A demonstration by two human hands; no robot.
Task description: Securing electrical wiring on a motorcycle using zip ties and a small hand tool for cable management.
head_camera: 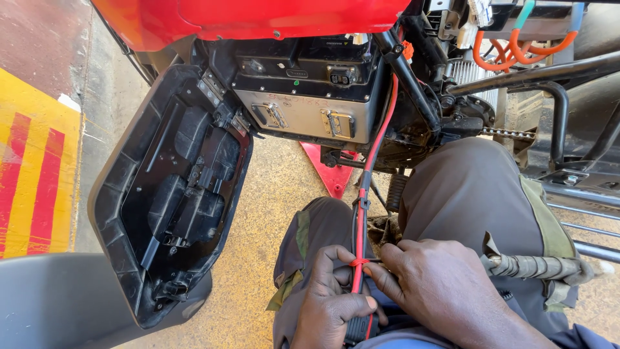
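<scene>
Both hands grip one red-black cable pair (360, 226): left hand (329, 300) clenched, right hand (439, 287) pinching its red tie (357, 262). Ahead: one battery box (303, 106), one open black cover (171, 187).

Open floor (278, 194) beside panel (171, 187)

Two hands: left hand (329, 304), right hand (436, 287). One red cable (378, 139). One grey battery box (303, 106) with two metal latches. One open black side cover (171, 194). One drive chain (507, 132).
</scene>
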